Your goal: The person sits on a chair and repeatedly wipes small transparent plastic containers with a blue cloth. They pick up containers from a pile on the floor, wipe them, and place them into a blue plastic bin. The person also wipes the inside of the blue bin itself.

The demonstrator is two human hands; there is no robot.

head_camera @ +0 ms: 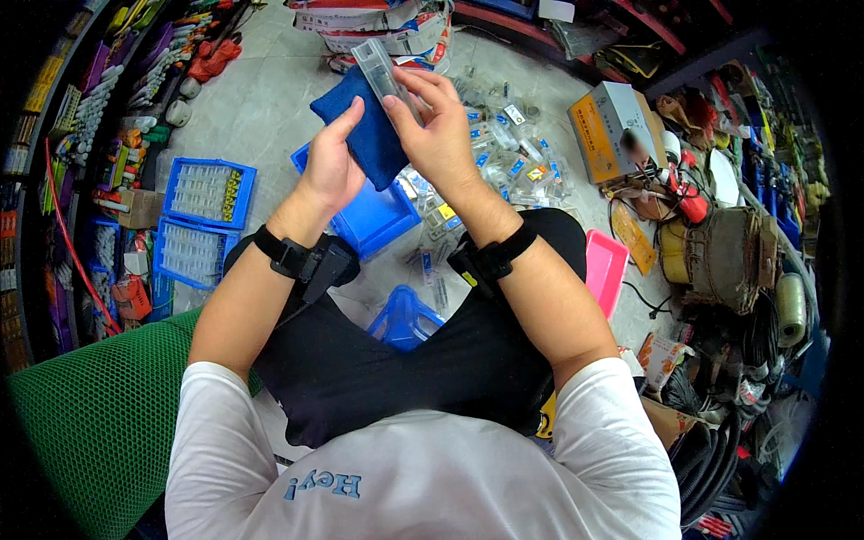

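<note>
My right hand (435, 121) grips a clear plastic case (378, 64), its long end pointing up and left. A dark blue cloth (371, 145) hangs just beneath the case. Beside the cloth's left edge is my left hand (334, 155), thumb raised against it; part of the fingers is hidden, so how firmly it holds the cloth does not show. Below the hands, a blue plastic tray (378, 219) lies on the floor. Many small clear plastic boxes with blue or yellow labels (516, 165) are heaped to the right of the cloth.
Two blue trays of clear compartments (206, 192) lie at left, near shelves of tools. A pink tray (605, 270) is by my right knee. An orange and grey carton (611, 131) stands at right. Beyond my hands is a white woven sack (378, 23); green mesh (101, 405) is lower left.
</note>
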